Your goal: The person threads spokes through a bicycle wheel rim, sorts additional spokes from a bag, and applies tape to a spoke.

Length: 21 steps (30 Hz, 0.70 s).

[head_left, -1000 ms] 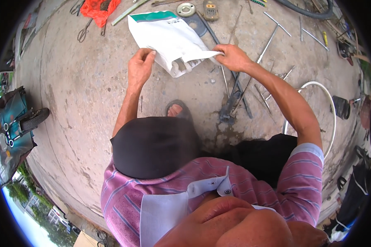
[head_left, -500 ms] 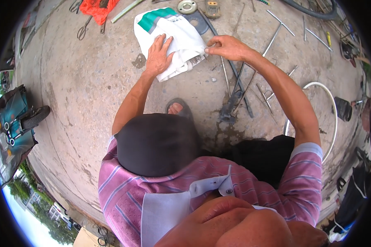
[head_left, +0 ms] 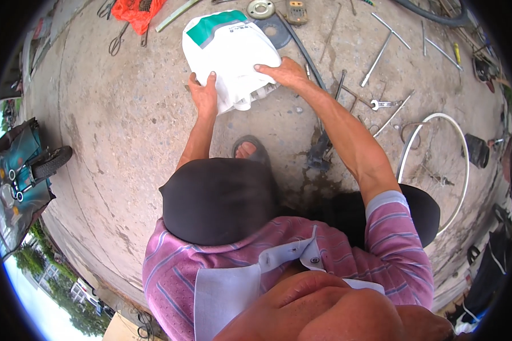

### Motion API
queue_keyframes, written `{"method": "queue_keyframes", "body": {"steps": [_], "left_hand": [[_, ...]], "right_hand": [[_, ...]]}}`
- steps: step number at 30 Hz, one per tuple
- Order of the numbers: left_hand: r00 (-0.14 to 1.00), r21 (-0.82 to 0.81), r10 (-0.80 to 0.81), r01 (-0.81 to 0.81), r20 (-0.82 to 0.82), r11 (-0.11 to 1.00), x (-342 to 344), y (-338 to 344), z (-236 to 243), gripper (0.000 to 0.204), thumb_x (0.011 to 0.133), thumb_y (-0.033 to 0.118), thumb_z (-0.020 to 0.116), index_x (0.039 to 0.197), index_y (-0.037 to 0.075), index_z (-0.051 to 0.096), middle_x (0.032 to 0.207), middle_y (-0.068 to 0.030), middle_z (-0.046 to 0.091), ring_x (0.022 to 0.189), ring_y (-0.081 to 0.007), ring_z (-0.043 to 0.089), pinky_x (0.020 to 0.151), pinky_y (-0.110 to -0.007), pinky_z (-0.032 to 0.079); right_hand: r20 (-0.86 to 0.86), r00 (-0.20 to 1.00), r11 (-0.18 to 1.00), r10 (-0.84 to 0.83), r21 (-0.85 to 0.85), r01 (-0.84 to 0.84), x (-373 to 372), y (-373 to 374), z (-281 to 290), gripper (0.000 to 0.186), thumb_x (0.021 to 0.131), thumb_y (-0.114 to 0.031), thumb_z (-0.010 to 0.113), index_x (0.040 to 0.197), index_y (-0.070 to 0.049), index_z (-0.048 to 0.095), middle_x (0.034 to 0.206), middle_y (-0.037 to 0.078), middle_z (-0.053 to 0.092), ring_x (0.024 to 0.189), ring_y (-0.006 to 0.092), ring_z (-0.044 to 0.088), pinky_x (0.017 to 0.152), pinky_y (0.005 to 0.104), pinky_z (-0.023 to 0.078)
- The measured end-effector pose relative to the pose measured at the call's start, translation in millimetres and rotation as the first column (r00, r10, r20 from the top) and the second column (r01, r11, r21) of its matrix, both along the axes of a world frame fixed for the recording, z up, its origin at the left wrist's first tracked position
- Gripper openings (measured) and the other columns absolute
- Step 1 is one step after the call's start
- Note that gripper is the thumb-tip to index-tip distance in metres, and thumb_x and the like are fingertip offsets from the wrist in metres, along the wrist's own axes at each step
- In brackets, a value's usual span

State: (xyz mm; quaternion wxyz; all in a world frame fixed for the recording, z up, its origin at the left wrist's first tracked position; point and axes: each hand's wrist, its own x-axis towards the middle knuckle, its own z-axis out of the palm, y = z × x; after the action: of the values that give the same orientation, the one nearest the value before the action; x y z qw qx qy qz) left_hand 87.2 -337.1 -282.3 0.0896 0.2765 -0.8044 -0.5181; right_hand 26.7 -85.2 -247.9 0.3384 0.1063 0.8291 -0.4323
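A folded white bag (head_left: 233,62) with a green patch and dark print lies on the concrete at the far middle. It looks soft and creased, and its near edge is bunched. My left hand (head_left: 203,94) grips its near left side, with the thumb on top and the other fingers partly hidden along the edge. At the right edge, my right hand (head_left: 281,73) pinches the bag with the thumb on top; its other fingers are mostly hidden. Whether anything lies inside the bag I cannot tell.
Beyond the bag are a metal disc (head_left: 261,8), a dark plate (head_left: 274,33) and a yellow meter (head_left: 296,12). A T-shaped wrench (head_left: 377,58), an open-end wrench (head_left: 384,104) and a white hoop (head_left: 467,149) lie to the right. An orange bag (head_left: 135,16) is far left.
My left hand has gone from lying flat on the bag to gripping its left edge. My right hand has shifted slightly left, with its thumb now over the bag.
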Motion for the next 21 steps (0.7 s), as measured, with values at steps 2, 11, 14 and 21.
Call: {"method": "queue_keyframes", "body": {"steps": [2, 11, 14, 21], "left_hand": [[0.997, 0.258, 0.072, -0.059, -0.041, 0.964, -5.9, 14.3, -0.7, 0.060, 0.094, 0.022, 0.067, 0.141, -0.007, 0.045, 0.131, -0.0235, 0.055, 0.117, -0.0311, 0.058, 0.101, -0.042, 0.049], [0.818, 0.253, -0.507, 0.568, -0.271, 0.783, 9.1, -19.5, 59.4, 0.037, 0.100, 0.023, 0.060, 0.127, -0.001, 0.055, 0.115, -0.0128, 0.066, 0.103, -0.0209, 0.066, 0.085, -0.033, 0.055], [0.919, 0.442, -0.310, 0.390, -0.244, 0.808, 19.7, 4.9, 98.1, 0.031, 0.098, 0.020, 0.063, 0.120, -0.002, 0.058, 0.113, -0.0132, 0.067, 0.103, -0.0193, 0.066, 0.084, -0.031, 0.056], [0.896, 0.149, -0.416, 0.395, 0.154, 0.906, 38.7, -41.3, 30.3, 0.064, 0.095, 0.027, 0.066, 0.148, -0.002, 0.045, 0.138, -0.0245, 0.055, 0.128, -0.0354, 0.056, 0.108, -0.045, 0.044]], "right_hand": [[0.128, 0.992, 0.991, 0.023, -0.134, -0.006, 4.4, -4.4, -6.3, 0.095, 0.073, -0.067, 0.077, 0.125, 0.012, 0.062, 0.120, 0.024, 0.069, 0.112, 0.0317, 0.068, 0.094, 0.0398, 0.052], [0.038, 0.991, 0.792, -0.126, -0.598, 0.123, 51.0, -55.8, 83.6, 0.057, 0.088, -0.042, 0.073, 0.120, 0.006, 0.069, 0.108, 0.013, 0.074, 0.097, 0.0200, 0.068, 0.082, 0.0337, 0.052], [0.080, 0.987, 0.843, -0.139, -0.513, 0.160, 64.3, -47.4, 93.2, 0.054, 0.090, -0.039, 0.070, 0.118, 0.006, 0.069, 0.105, 0.014, 0.074, 0.096, 0.0225, 0.069, 0.083, 0.0346, 0.053], [-0.218, 0.976, 1.000, -0.020, 0.006, 0.022, 74.7, -38.4, 18.8, 0.085, 0.082, -0.048, 0.073, 0.143, 0.005, 0.048, 0.138, 0.027, 0.055, 0.127, 0.0394, 0.057, 0.102, 0.0437, 0.048]]}}
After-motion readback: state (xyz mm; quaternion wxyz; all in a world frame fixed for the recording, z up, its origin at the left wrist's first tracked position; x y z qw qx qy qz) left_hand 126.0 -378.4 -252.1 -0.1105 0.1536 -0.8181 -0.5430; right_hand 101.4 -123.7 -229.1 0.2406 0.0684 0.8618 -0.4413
